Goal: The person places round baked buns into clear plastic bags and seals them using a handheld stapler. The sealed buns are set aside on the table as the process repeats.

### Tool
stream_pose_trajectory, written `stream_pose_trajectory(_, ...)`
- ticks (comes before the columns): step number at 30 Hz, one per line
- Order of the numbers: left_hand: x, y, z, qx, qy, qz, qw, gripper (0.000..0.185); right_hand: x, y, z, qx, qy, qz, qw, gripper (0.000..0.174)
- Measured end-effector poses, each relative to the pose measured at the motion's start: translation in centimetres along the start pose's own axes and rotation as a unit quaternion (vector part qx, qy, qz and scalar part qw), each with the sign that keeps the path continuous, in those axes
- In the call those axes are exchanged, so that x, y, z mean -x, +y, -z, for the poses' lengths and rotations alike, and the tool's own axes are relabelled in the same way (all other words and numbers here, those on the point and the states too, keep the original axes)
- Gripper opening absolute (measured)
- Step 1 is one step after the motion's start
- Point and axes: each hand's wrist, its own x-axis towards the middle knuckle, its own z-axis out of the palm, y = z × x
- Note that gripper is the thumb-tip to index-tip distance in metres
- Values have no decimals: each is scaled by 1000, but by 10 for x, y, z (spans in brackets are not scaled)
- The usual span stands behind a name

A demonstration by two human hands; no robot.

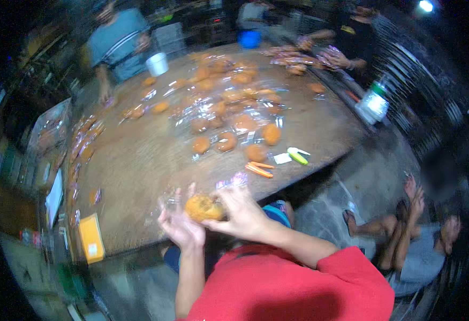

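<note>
Just over the near edge of the wooden table [138, 180], my right hand [244, 214] grips a round golden-brown bun [203, 208], thumb below it and fingers above. A purple-printed piece of packaging [232, 181] shows beyond those fingers; whether it joins the bun's wrapper is unclear. My left hand [183, 226] is at the bun's left side, palm turned up and fingers spread. Blurred glints of clear plastic lie by its fingers, and I cannot tell whether it touches them. Several buns in clear wrappers [244, 122] crowd the table's middle.
Orange-handled tweezers or snips [259, 169] and a green-and-white tool [298, 155] lie right of the buns. A yellow pad or envelope [91, 237] is at the left corner. Packed buns [85, 140] line the left edge. Other people stand across the table; another sits at right.
</note>
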Motion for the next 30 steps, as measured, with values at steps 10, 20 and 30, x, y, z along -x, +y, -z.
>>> stream_pose_trajectory(10,-11,-54,8,35,-46,288,956,67,37,11,19,132,-6,-94,987,70)
stream_pose_trajectory(20,1,-100,1,-9,-19,318,948,65,168,99,45,35,243,-294,924,46)
stream_pose_trajectory(30,38,-103,-27,-26,-87,338,937,72,323,163,-56,-112,-113,-601,783,120)
